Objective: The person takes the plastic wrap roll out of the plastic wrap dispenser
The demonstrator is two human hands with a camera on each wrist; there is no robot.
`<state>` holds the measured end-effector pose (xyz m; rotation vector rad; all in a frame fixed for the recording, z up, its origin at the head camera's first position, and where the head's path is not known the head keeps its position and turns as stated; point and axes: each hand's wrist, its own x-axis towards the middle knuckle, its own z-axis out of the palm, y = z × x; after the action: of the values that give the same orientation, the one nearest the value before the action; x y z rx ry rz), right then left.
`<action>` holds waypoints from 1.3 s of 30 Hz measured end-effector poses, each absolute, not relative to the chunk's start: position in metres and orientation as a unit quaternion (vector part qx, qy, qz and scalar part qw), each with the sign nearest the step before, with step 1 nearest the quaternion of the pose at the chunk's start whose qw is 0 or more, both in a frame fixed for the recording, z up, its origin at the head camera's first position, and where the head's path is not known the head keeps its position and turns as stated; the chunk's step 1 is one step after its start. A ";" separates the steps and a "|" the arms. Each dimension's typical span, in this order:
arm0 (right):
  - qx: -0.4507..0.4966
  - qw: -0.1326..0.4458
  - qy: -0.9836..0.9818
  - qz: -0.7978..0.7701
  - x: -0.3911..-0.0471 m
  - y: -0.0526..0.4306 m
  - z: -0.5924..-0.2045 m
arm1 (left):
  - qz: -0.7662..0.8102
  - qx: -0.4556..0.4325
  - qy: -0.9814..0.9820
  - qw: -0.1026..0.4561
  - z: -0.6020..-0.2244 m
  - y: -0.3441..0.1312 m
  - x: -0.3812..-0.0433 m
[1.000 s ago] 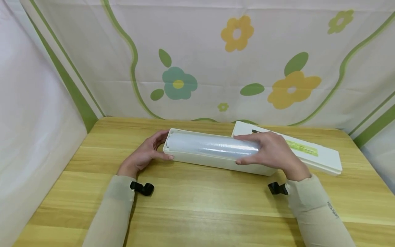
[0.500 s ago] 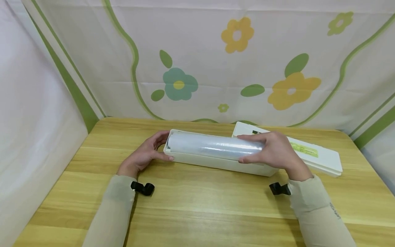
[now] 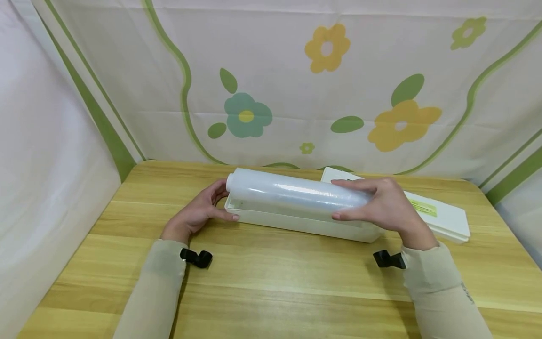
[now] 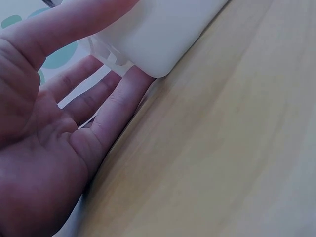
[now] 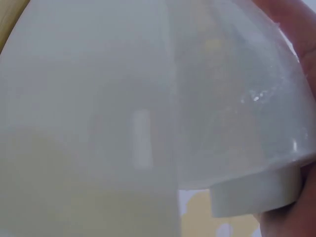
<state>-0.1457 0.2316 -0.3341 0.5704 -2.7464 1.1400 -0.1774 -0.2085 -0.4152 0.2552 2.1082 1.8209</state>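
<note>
My right hand [image 3: 387, 205] grips the right end of a clear plastic wrap roll [image 3: 288, 188], thumb in front and fingers behind. The roll slants above its long white box [image 3: 292, 227], left end higher and the core showing there. Up close in the right wrist view, the white core end [image 5: 256, 193] pokes out of the glossy film beside the hand. My left hand [image 3: 196, 212] holds the box's left end, thumb on the front wall and fingers round the far side. In the left wrist view, fingertips reach under the box corner [image 4: 158, 39].
Behind my right hand lies a white lid [image 3: 453, 219] with a yellow-green label, at the right back of the wooden table [image 3: 271, 292]. A flowered curtain [image 3: 279, 70] hangs along the table's back edge. Black wrist mounts [image 3: 203, 259] stick out from both sleeves.
My right hand has lifted the plastic wrap roll up out of the box, left end highest, and moved slightly right. The left hand and the box have stayed in place.
</note>
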 end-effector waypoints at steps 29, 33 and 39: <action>0.274 0.167 -0.877 0.358 -0.101 0.269 -0.341 | 0.638 0.100 0.745 0.168 -0.414 -0.210 -0.180; 0.284 0.181 -0.873 0.353 -0.094 0.281 -0.344 | 0.633 0.100 0.748 0.170 -0.414 -0.209 -0.180; 0.307 0.208 -0.859 0.352 -0.089 0.297 -0.352 | 0.634 0.101 0.748 0.169 -0.414 -0.207 -0.180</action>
<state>-0.0888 0.2971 -0.3525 0.8559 -2.3919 0.9805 -0.1796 -0.2073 -0.4136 0.2862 2.1256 1.8038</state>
